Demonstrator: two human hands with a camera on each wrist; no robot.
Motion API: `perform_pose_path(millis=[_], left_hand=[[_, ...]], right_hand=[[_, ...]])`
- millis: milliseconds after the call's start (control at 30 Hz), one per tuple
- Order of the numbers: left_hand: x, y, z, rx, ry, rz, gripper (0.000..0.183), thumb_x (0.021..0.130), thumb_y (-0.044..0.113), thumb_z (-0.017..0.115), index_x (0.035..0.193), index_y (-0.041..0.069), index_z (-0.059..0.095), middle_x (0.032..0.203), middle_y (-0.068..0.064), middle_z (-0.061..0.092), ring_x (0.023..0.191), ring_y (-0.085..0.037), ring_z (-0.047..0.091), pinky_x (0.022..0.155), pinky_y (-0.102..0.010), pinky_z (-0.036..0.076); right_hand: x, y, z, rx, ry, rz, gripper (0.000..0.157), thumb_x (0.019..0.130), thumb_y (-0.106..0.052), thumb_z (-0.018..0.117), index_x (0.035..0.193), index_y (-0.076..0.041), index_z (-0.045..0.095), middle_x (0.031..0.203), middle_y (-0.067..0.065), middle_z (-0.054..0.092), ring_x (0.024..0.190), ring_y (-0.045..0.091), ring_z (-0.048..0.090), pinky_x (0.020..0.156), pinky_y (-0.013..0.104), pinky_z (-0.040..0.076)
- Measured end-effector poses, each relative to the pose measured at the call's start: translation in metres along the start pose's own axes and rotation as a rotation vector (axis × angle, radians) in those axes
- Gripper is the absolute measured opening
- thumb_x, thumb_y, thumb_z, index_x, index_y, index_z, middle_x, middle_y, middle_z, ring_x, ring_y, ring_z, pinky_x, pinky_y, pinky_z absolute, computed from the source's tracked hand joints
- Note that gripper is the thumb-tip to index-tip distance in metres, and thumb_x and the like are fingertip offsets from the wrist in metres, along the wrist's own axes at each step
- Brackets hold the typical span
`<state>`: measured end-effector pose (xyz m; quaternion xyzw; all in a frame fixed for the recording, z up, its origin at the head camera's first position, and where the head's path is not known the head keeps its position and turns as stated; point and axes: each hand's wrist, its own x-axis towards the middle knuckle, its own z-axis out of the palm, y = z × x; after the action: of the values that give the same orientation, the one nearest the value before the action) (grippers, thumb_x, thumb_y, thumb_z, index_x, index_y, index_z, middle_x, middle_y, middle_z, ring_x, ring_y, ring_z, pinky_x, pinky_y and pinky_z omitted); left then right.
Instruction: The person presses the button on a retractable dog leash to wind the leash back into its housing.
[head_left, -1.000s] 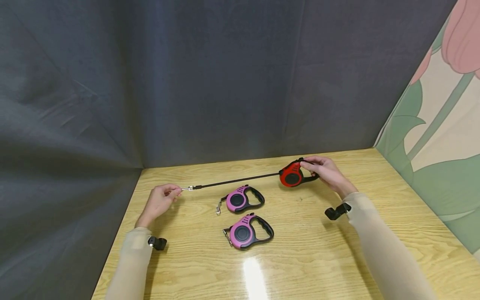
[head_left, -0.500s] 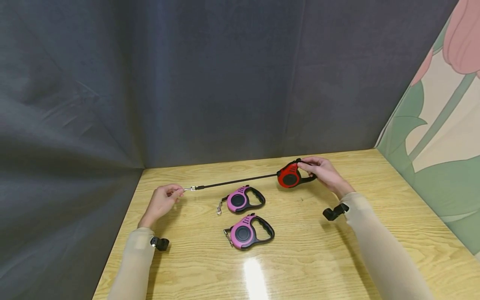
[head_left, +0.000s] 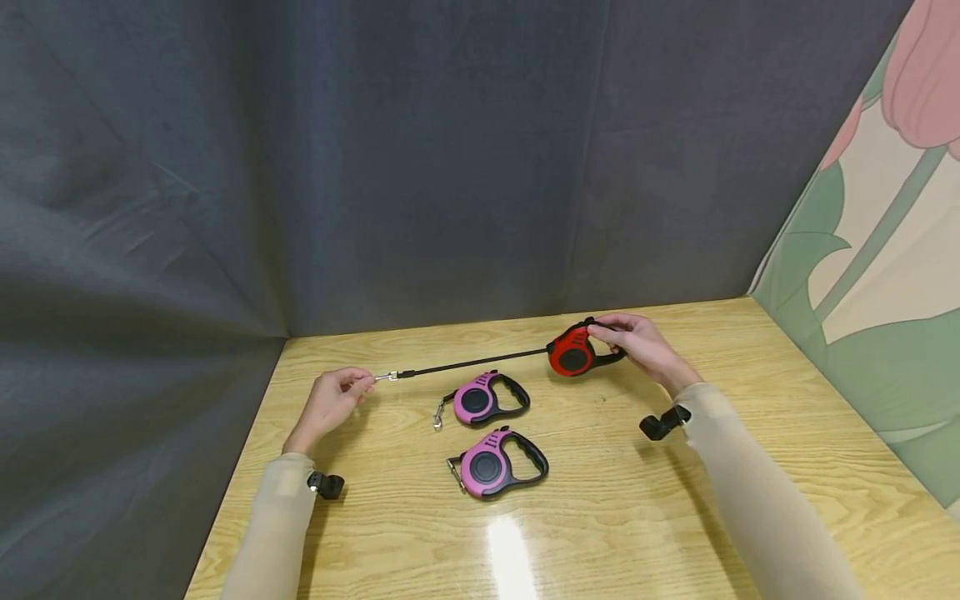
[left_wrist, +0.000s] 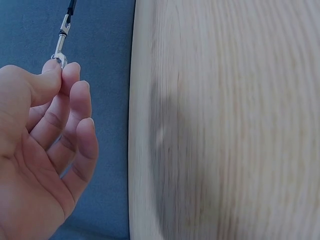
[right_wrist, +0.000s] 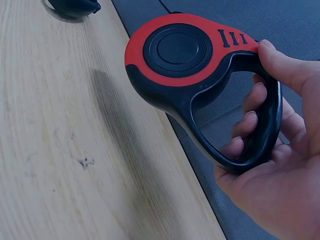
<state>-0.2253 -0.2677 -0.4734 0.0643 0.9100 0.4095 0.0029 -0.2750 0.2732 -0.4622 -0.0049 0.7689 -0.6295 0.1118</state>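
My right hand grips the black handle of a red retractable dog leash, fingers through the loop and thumb on top. It is held above the table, its shadow falling on the wood. From its nose a black cord runs taut and nearly level to the left, ending in a silver snap hook. Thumb and index finger of my left hand pinch that hook's end; the other fingers curl loosely. Two pink retractable leashes lie below the cord: an upper one and a lower one, both with clips at left.
The wooden table ends at a dark grey curtain behind and on the left. A panel with tulip print stands along the right side. Each wrist carries a small black camera.
Both hands have come slightly closer together, the left moving right and the right moving left. The stretched cord is a little shorter. The pink leashes have stayed put.
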Motion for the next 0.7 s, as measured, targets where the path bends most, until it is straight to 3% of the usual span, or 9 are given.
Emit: perform_pose_path(millis=[200, 400, 700], left_hand=[[0.0, 0.002, 0.002, -0.005, 0.005, 0.0, 0.024, 0.108, 0.018, 0.065, 0.115, -0.002, 0.076, 0.103, -0.023, 0.077, 0.085, -0.034, 0.07, 0.062, -0.024, 0.048], [0.002, 0.002, 0.005, -0.018, 0.021, 0.0, 0.019, 0.107, 0.014, 0.066, 0.112, -0.001, 0.077, 0.099, -0.023, 0.077, 0.08, -0.025, 0.068, 0.062, -0.022, 0.047], [0.004, 0.004, 0.008, -0.036, 0.013, -0.008, 0.019, 0.107, 0.015, 0.066, 0.114, 0.0, 0.077, 0.101, -0.023, 0.077, 0.084, -0.032, 0.071, 0.061, -0.022, 0.049]], right_hand=[[0.003, -0.001, 0.005, 0.002, -0.009, -0.008, 0.048, 0.103, -0.032, 0.074, 0.135, 0.001, 0.061, 0.099, -0.017, 0.067, 0.081, 0.005, 0.055, 0.076, 0.025, 0.048], [0.006, -0.004, 0.01, -0.007, -0.013, -0.024, 0.05, 0.103, -0.028, 0.074, 0.137, 0.006, 0.06, 0.092, -0.018, 0.068, 0.079, 0.006, 0.056, 0.076, 0.026, 0.048], [0.01, -0.001, 0.013, -0.011, -0.017, -0.023, 0.044, 0.103, -0.031, 0.074, 0.133, -0.001, 0.064, 0.096, -0.014, 0.069, 0.08, 0.008, 0.056, 0.076, 0.026, 0.048]])
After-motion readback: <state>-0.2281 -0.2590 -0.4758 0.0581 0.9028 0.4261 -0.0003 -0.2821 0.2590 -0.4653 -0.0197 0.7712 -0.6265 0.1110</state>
